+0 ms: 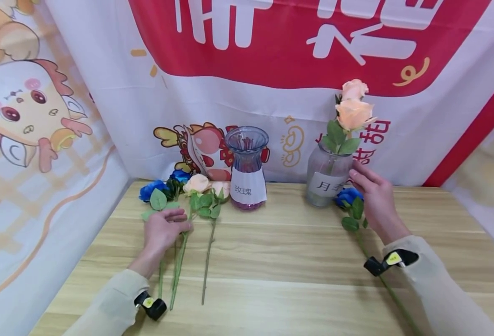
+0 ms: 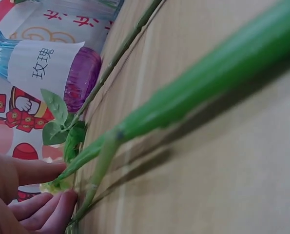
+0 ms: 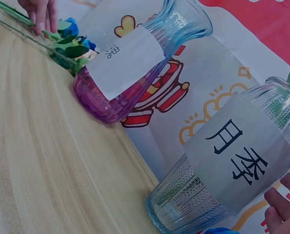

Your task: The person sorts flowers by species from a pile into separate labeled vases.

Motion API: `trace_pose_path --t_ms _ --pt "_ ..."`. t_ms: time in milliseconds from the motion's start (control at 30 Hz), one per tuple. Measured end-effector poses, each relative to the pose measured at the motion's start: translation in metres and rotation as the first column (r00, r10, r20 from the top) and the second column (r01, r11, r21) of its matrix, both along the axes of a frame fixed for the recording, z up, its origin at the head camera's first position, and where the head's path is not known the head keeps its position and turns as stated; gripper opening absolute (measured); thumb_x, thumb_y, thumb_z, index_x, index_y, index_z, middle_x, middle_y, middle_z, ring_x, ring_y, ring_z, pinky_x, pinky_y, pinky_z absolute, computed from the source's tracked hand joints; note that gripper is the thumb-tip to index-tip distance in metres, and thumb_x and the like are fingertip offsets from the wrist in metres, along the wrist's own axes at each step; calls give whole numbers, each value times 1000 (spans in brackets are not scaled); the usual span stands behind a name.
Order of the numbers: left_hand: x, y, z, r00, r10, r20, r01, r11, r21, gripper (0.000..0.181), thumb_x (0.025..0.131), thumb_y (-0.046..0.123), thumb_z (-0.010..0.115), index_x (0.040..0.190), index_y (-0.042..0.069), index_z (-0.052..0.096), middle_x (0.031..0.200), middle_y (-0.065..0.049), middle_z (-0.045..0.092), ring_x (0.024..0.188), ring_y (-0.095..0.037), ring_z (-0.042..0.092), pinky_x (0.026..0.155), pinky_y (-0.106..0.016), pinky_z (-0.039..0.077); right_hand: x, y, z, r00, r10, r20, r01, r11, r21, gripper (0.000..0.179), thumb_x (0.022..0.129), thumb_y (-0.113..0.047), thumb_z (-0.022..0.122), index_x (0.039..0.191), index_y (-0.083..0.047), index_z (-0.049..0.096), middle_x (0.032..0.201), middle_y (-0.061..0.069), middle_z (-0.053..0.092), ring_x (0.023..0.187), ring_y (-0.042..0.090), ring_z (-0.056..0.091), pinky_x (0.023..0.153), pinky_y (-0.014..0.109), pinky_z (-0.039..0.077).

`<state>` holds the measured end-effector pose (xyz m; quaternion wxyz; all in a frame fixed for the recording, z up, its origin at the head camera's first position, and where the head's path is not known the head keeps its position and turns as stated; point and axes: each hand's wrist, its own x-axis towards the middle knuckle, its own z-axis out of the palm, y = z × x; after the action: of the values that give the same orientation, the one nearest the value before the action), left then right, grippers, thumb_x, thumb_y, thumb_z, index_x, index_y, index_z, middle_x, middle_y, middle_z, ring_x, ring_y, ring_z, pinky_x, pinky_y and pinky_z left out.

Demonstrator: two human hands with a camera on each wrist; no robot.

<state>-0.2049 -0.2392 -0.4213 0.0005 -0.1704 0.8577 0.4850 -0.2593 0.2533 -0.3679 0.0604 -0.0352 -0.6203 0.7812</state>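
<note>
Clear vase [image 3: 183, 200] glossy, textured glass; label [image 3: 240, 151] matt paper; tabletop [image 1: 280, 252] smooth wood-grain; backdrop [image 1: 188, 98] cloth.

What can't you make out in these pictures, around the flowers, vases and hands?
- Right wrist view: most of the right hand, cut off by the right edge.
- Right wrist view: most of the blue flower by the clear vase, cut off by the bottom edge.
- Head view: that flower's stem end, cut off by the bottom edge.
- Head view: print on the yellow wrist tags, too small to read.
</note>
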Motion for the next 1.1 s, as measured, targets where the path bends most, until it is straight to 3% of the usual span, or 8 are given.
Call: trace_pose_path --t_ms 167,267,367,600,700,833,967,1100 --pt "-4 -2 0 999 -34 12 35 998 -42 54 88 17 87 136 4 69 116 -12 81 119 -33 74 116 -53 50 0 2 1 1000 16 -8 -16 1000 -3 71 99 -28 76 160 -9 45 169 0 44 121 -3 64 112 16 50" --pt "-4 -2 2 999 -45 30 45 999 -16 48 87 16 87 131 3 73 116 -14 81 96 -25 81 97 -43 63 0 3 2 1000 27 0 -27 999 17 71 100 -29 75 161 -9 43 171 1 42 123 -3 63 123 23 42" --pt "-4 -1 6 997 -54 52 52 998 33 46 88 18 86 130 4 74 123 -18 78 79 -15 79 77 -33 66 -1 4 1 999 42 3 -42 999 13 71 101 -29 74 162 -9 42 172 1 40 121 -3 64 126 26 39" --pt "-4 2 22 995 -63 73 48 980 192 49 91 17 85 136 3 70 127 -16 77 84 -11 78 85 -32 66 -1 6 2 999 46 27 -45 999 -27 72 100 -30 75 162 -12 42 172 0 39 124 -1 63 131 33 30" --pt "-5 2 29 997 -62 40 47 949 312 50 92 10 83 138 -3 67 109 -11 82 83 -10 79 84 -30 67 -1 5 3 999 44 31 -43 999 -31 72 100 -30 75 161 -13 43 172 0 39 125 -1 62 132 35 28" --pt "-5 4 37 999 -46 -19 49 875 482 53 95 2 77 142 -11 58 92 0 82 82 -10 80 82 -26 66 -1 5 2 999 31 25 -30 999 -36 71 99 -29 76 161 -11 44 171 0 41 119 -3 65 130 33 31" --pt "-4 9 47 997 14 -81 36 812 582 53 97 0 74 144 -12 54 93 2 81 86 -11 81 86 -25 65 -1 4 2 999 23 28 -22 1000 -19 71 100 -30 76 161 -12 44 171 0 41 118 -3 65 129 30 35" --pt "-8 21 54 983 121 -140 1 752 659 38 95 -2 76 130 -6 63 94 0 80 86 -12 81 88 -27 65 -1 4 3 999 19 41 -19 1000 -17 71 100 -30 75 161 -13 44 171 -1 41 124 -1 63 130 31 34"
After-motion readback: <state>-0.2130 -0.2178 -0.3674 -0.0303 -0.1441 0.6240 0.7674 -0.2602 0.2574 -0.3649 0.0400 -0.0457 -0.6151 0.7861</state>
